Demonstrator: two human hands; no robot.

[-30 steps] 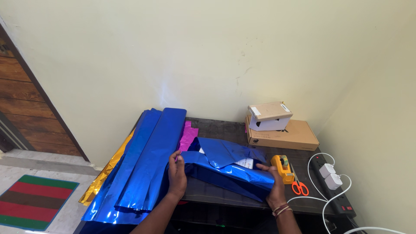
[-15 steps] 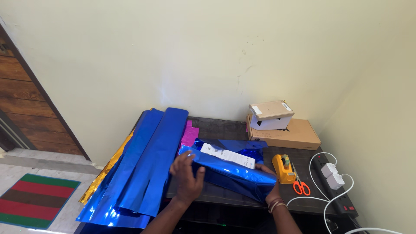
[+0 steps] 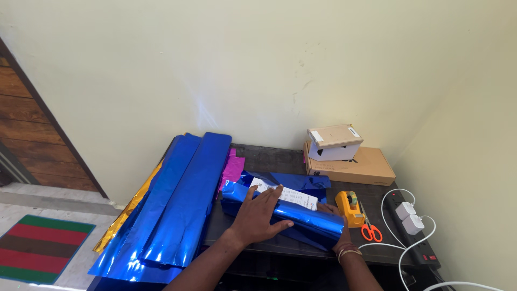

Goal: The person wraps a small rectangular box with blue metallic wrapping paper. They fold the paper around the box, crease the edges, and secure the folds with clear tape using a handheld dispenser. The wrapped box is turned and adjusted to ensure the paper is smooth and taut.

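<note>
We see the left hand (image 3: 261,214) laid flat, fingers spread and apart, palm pressing down on the long box half wrapped in shiny blue foil paper (image 3: 285,211), which lies across the middle of the dark wooden table (image 3: 280,157), its long side running from the left hand toward the right. The right hand (image 3: 335,226) is at the box's right end, mostly hidden behind the foil, so we cannot tell whether its fingers are closed on the wrap or only resting against it; thin bangles (image 3: 347,250) sit on that wrist. A white printed label (image 3: 285,194) shows on the top of the box where the foil has not covered it, just beyond the left fingertips. Loose blue foil spreads out behind and beneath the box. Just beside the box's right end stands a yellow tape dispenser (image 3: 349,208), and next to it lie orange-handled scissors (image 3: 369,230). Further right, a black power strip (image 3: 417,237) carries 2 white adapters (image 3: 409,217) with white cables. At the table's back right corner a small white and tan box (image 3: 334,143) sits on a flat brown cardboard box (image 3: 347,167). To the left, long sheets of blue foil (image 3: 177,202) hang over the table edge, with gold foil (image 3: 126,213) under them and a pink foil piece (image 3: 232,168) near the middle. A red and green striped mat (image 3: 40,248) lies on the floor.
</note>
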